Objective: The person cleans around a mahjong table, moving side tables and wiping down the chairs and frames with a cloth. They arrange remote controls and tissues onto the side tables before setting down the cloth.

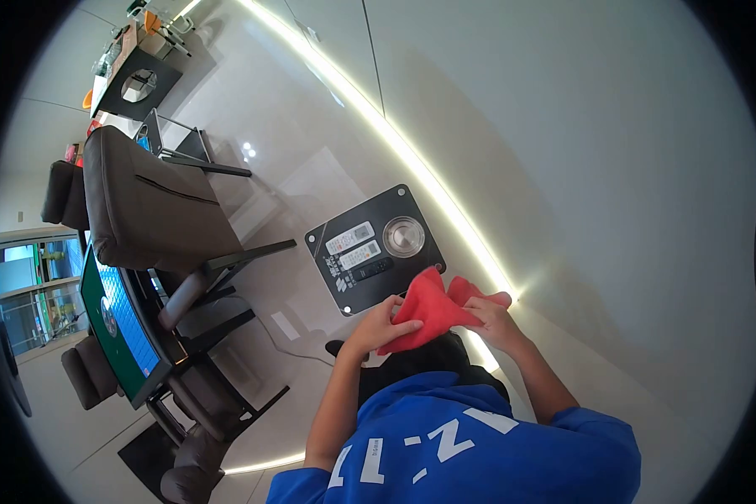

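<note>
A red cloth (428,311) is stretched between my two hands, in front of my blue shirt. My left hand (380,326) grips its left side, the thumb lying over the fabric. On the other side my right hand (491,323) is closed on the cloth's right part. Just beyond the cloth stands a small black table (370,296) with rounded corners. It bears two white remotes (350,238), a black remote (372,269) and a round glass dish (403,237). The cloth overlaps the table's near corner in view; whether they touch I cannot tell.
Brown chairs (160,206) stand at the left around a table with a green and blue top (118,315). A lit strip (428,176) runs along the foot of the wall. A thin cable lies on the floor near the small table.
</note>
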### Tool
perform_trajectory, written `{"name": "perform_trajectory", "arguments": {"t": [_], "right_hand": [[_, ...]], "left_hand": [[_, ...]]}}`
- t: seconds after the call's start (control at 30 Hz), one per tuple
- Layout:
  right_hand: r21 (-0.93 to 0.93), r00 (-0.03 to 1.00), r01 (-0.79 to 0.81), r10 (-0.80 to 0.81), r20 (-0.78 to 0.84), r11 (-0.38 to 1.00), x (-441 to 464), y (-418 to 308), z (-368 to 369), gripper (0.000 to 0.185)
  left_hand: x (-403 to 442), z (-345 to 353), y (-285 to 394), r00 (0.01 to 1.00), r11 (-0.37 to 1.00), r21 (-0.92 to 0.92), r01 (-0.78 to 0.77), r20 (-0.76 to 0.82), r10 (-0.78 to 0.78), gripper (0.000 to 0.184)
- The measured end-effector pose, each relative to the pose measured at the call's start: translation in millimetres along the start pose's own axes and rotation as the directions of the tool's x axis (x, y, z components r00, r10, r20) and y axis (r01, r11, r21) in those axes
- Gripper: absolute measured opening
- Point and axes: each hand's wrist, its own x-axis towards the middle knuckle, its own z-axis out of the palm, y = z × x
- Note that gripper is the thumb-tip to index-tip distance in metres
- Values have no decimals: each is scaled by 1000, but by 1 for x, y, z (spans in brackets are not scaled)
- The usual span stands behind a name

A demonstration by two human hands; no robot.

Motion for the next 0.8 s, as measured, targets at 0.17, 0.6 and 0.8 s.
{"name": "perform_trajectory", "arguments": {"t": [0.17, 0.6, 0.8], "right_hand": [[0, 998, -53, 53, 35, 999, -8, 6, 8, 31], [233, 969, -233, 247, -32, 944, -11, 9, 30, 35], [455, 970, -186, 238, -59, 871, -14, 29, 48, 45]], "left_hand": [[4, 9, -7, 977, 992, 108, -61, -195, 82, 27], [-32, 18, 75, 432, 435, 860, -265, -298, 851, 24], [-48, 39, 73, 350, 335, 786, -519, -162, 923, 31]]}}
